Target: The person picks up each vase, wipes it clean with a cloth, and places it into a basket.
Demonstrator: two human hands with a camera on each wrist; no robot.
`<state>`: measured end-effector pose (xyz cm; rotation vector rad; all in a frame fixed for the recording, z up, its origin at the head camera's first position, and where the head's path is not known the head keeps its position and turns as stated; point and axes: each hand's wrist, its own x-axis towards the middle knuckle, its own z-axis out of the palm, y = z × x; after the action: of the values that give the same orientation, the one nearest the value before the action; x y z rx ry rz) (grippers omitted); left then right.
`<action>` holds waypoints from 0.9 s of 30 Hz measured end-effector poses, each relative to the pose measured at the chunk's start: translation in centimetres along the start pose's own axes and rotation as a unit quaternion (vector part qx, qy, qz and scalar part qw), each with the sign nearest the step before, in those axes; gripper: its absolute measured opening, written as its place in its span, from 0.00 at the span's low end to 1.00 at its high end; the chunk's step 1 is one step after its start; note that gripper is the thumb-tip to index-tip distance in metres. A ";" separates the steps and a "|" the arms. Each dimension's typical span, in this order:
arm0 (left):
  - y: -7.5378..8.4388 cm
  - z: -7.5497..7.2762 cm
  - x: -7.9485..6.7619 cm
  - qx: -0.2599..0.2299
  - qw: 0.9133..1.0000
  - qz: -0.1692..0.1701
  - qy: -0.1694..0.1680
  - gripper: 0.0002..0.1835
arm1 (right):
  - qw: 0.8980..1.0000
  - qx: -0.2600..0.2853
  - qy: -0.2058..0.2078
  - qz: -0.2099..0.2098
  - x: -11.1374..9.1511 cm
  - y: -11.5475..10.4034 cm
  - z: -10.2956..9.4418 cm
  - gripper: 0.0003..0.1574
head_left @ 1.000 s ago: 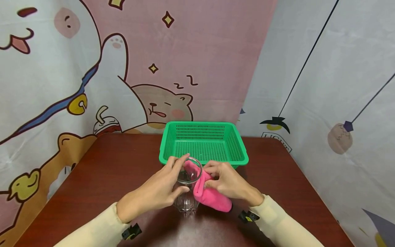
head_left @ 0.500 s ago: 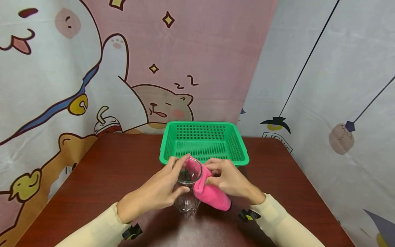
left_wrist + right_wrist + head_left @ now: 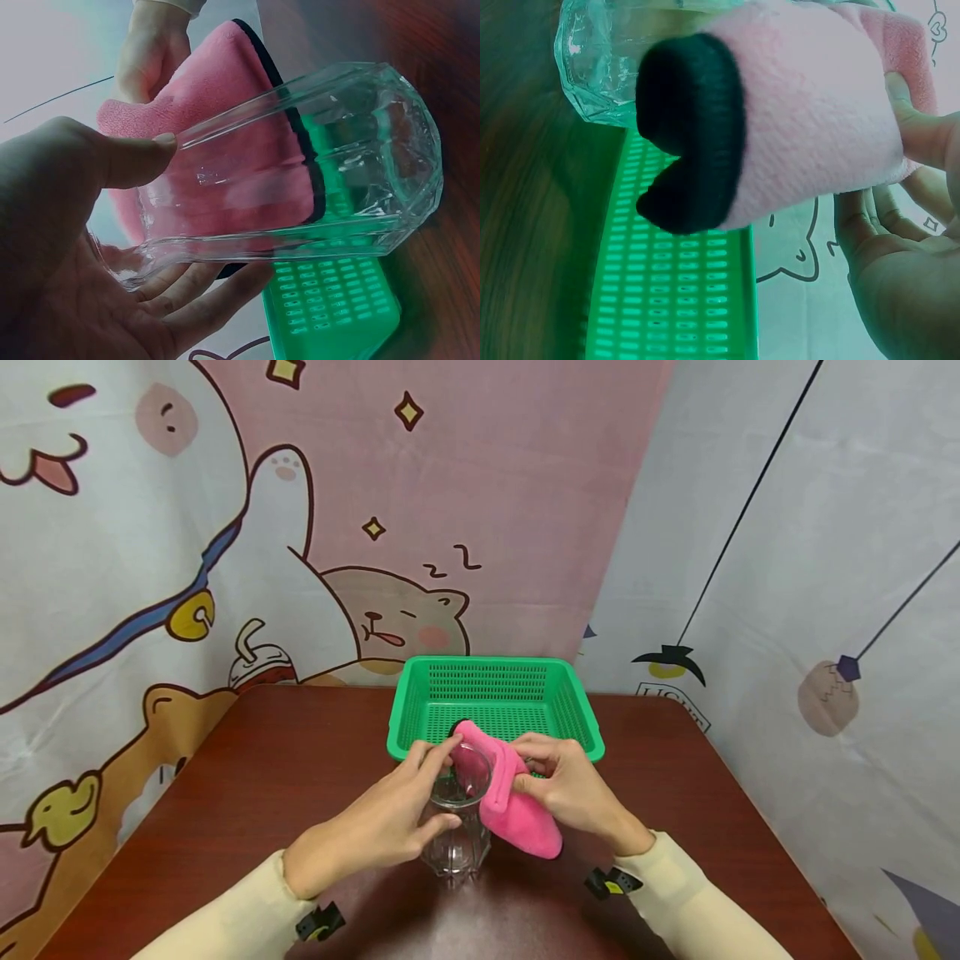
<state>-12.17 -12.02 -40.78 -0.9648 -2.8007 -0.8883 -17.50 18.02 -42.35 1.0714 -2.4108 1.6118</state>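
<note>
Head view: The left hand (image 3: 390, 814) grasps a tall, clear, faceted glass vessel (image 3: 456, 843) about its upper part, thumb on the near side and the other fingers near the rim. The vessel is held with its round mouth upward, near the middle of the dark red-brown wooden bench (image 3: 322, 735); whether its base touches the surface cannot be told. The right hand (image 3: 573, 785) pinches a folded, bright pink plush cloth (image 3: 525, 818) at the right of the vessel's mouth; part of it runs behind the rim, and pink shows through the wall. A green rectangular slotted plastic basket (image 3: 487, 664) stands on the bench just beyond both hands. Cream long sleeves (image 3: 232, 918) cover the forearms. A printed cartoon backdrop (image 3: 525, 485) hangs behind.

Left wrist view: The left thumb lies along one side of the vessel, the other fingers curve round the opposite side, confirming the grasp. The cloth spreads across the vessel's far side, visible through the transparent wall. The basket lies beyond.

Right wrist view: The right thumb presses one face of the cloth, the other fingers set behind it. A doubled end with thick black edging (image 3: 716, 112) faces the camera, blurred. The vessel's faceted base shows past the cloth, beside the basket.
</note>
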 end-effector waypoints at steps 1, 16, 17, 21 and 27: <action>0.0 0.0 0.0 -0.001 1.000 -0.003 -0.002 0.58 | 1.000 0.000 0.003 0.000 0.0 0.0 -0.1 0.23; 0.9 0.4 0.2 0.003 0.999 -0.046 0.024 0.61 | 0.999 -0.003 0.036 0.033 -1.5 0.7 -1.1 0.25; 1.1 0.5 0.2 0.006 0.998 -0.054 0.027 0.61 | 0.999 -0.003 0.039 0.034 -1.6 0.8 -1.2 0.24; 1.8 0.9 0.4 0.024 0.994 -0.087 0.054 0.62 | 0.998 0.001 0.047 0.040 -2.0 0.9 -1.6 0.25; 2.8 1.7 0.9 0.071 0.984 -0.104 0.126 0.64 | 0.997 -0.013 0.062 0.044 -2.6 0.8 -2.3 0.25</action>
<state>-10.98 -8.79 -40.60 -0.5074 -2.7328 -0.7560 -16.71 21.43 -42.97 0.8449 -2.4222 1.6161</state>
